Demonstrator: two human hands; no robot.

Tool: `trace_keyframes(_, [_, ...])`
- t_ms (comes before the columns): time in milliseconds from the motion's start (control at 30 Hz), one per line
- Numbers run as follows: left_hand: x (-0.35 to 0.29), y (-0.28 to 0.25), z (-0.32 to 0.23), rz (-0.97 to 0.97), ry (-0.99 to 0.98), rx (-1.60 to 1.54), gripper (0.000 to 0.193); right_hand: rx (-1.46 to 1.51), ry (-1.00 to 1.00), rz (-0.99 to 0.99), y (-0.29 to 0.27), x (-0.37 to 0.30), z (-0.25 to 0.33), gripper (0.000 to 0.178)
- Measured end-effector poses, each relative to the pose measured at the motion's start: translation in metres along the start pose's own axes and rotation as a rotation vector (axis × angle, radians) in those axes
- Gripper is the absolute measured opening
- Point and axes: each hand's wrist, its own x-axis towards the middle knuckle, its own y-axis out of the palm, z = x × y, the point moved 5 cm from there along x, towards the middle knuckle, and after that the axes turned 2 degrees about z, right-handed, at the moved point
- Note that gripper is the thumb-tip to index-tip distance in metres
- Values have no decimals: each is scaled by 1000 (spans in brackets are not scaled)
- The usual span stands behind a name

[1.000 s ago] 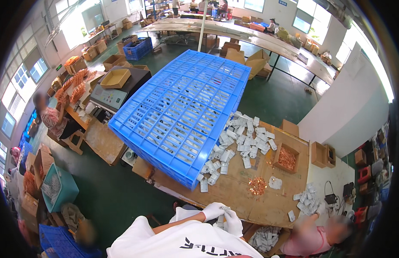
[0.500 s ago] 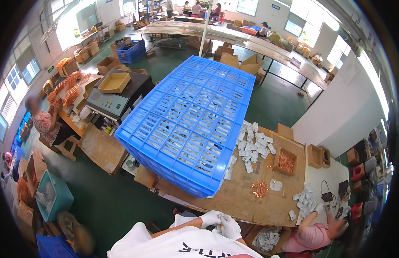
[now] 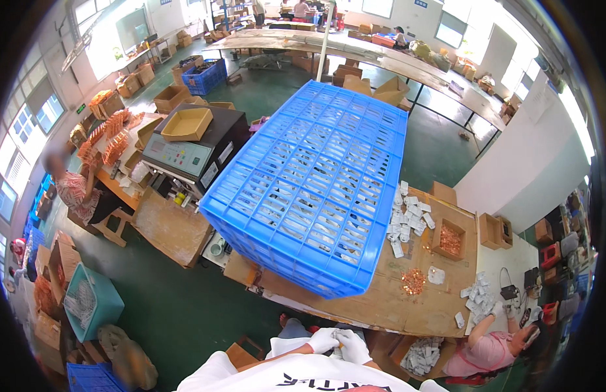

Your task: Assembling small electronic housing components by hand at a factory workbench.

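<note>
Both my hands wear white gloves and meet in front of my white shirt, just off the table's near edge. My left hand (image 3: 323, 341) has its fingers bent in against my right hand (image 3: 352, 346), which is also closed. Between them is something small and pale, mostly covered by the fingers. Beyond my hands a large blue slatted plastic crate (image 3: 316, 176) covers the table's left part, with pale pieces showing through its slots. Right of it on the cardboard-covered table (image 3: 375, 297) lie flat white pieces (image 3: 407, 215) and a pile of small copper-coloured parts (image 3: 413, 281).
An open box of copper-coloured parts (image 3: 450, 239) stands on the table. Right of my hands is a carton of white pieces (image 3: 420, 356). A co-worker in pink (image 3: 486, 349) sits at the right; another person (image 3: 77, 193) sits far left. A dark machine (image 3: 195, 144) stands left of the crate.
The whole scene has shifted a little to the right in the picture as my head turned. My hands stay together, with their fingers slightly rearranged.
</note>
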Motion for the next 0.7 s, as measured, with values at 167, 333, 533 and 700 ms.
trace_keyframes(167, [3,2,-7,-2,-158,-359,37,40,11,24,-10,5,-3,31])
trace_keyframes(333, [13,9,-52,2,-217,-490,39,-27,0,-71,-33,8,-14,29])
trace_keyframes(533, [48,24,-63,18,-206,-453,38,-42,-77,-95,-66,15,-41,26])
trace_keyframes(700, [73,39,-93,-50,-175,-312,34,-13,-74,-158,-94,17,-69,27])
